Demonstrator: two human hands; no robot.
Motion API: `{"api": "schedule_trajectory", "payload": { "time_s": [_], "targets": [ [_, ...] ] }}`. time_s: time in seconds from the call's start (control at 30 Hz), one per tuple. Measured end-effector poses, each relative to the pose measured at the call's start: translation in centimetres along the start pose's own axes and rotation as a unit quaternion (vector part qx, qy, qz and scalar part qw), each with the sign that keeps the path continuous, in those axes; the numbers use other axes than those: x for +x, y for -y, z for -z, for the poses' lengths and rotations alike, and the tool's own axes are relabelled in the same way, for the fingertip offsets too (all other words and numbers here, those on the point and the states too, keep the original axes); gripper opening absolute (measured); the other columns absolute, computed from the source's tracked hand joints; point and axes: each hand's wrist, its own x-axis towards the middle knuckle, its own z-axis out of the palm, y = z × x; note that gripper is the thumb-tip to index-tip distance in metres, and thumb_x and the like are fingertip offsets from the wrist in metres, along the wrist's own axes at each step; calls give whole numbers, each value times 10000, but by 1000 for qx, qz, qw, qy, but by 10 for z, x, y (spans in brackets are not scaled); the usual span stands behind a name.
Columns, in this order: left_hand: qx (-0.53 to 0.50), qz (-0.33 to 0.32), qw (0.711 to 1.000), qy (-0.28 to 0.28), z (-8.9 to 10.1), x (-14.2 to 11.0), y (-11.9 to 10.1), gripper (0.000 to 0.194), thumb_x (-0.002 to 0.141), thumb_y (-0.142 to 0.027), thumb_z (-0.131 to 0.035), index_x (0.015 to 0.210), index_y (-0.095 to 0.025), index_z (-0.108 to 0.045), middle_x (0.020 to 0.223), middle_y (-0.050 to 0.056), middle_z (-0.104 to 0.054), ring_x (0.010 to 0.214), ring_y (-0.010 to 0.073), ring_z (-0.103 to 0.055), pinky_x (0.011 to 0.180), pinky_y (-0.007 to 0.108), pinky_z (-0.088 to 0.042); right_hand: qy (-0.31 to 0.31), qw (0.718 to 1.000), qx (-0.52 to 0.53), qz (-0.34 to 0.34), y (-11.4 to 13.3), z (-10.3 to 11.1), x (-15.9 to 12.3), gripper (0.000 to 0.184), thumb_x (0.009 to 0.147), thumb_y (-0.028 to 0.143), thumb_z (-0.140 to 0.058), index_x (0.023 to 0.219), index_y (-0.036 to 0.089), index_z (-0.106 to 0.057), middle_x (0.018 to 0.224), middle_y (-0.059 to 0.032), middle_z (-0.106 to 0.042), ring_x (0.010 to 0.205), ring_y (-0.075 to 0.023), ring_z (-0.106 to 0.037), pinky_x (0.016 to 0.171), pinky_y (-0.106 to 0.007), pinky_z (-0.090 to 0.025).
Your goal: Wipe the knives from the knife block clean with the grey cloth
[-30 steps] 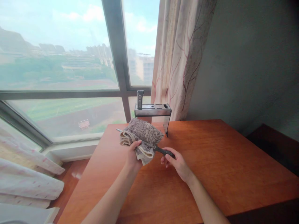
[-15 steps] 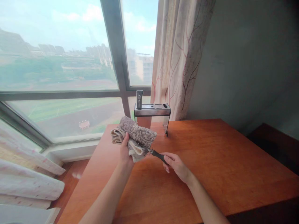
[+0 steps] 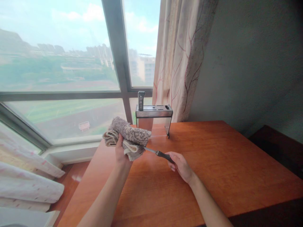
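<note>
My left hand (image 3: pixel 121 150) is closed around a folded grey and beige towel (image 3: pixel 129 137), held above the wooden table (image 3: pixel 213 164). My right hand (image 3: pixel 180 164) grips the black handle of a knife (image 3: pixel 159 153). A short bit of the blade shows beside the handle and the rest is wrapped inside the towel. Behind the towel, a metal knife block (image 3: pixel 154 115) stands at the table's far edge with one dark-handled knife (image 3: pixel 141 100) upright in it.
A large window (image 3: pixel 61 63) fills the left and back. A patterned curtain (image 3: pixel 182 56) hangs to the right of the knife block, next to a grey wall (image 3: pixel 255 63). White pink-dotted fabric (image 3: pixel 28 186) lies at lower left.
My left hand has carried the towel leftwards along the blade, away from the handle. My right hand has held the knife handle almost in place.
</note>
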Motion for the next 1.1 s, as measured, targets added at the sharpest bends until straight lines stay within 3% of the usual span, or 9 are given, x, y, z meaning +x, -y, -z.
{"api": "schedule_trajectory", "payload": {
  "time_s": [0.23,0.37,0.6,0.77,0.9,1.1],
  "targets": [
    [30,44,999,-5,-4,-20,33,278,865,-300,-546,1088,-167,-647,849,47,-736,860,219,-688,825,345,-538,-24,1000,-13,-3,-6,-3,2,434,895,512,-447,967,121,-624,486,65,-387,422,-70,-319,406,-201,-262],
    [38,45,998,-25,-4,-21,40,287,850,-282,-569,1100,-160,-638,886,65,-732,887,225,-683,856,351,-527,-54,996,-67,16,-1,-3,1,424,894,501,-455,960,123,-635,509,47,-441,445,-77,-372,437,-213,-286],
    [37,-30,992,-120,1,2,16,171,858,-206,-544,968,-135,-653,784,41,-707,712,166,-674,814,310,-533,-11,986,-167,22,5,-8,1,376,818,398,-606,1114,169,-636,604,34,-487,517,-86,-394,487,-221,-317],
    [47,-105,982,-152,9,17,-9,210,866,-244,-529,1001,-127,-639,807,44,-695,683,150,-655,743,291,-540,-22,986,-160,26,12,-3,-3,344,822,392,-594,1084,177,-658,582,34,-480,511,-90,-381,480,-228,-292],
    [82,-106,983,-122,6,19,-19,250,863,-273,-528,1033,-125,-636,844,61,-703,690,163,-659,728,318,-542,-65,988,-130,46,14,3,-4,324,841,419,-565,1005,160,-670,541,36,-459,500,-99,-389,487,-238,-299],
    [226,-105,966,-66,5,12,-8,282,715,-172,-699,992,-146,-657,790,41,-708,674,183,-668,720,321,-533,-179,981,24,77,12,10,1,325,843,473,-527,858,170,-644,458,62,-378,431,-90,-303,425,-226,-228]
  ]
}}
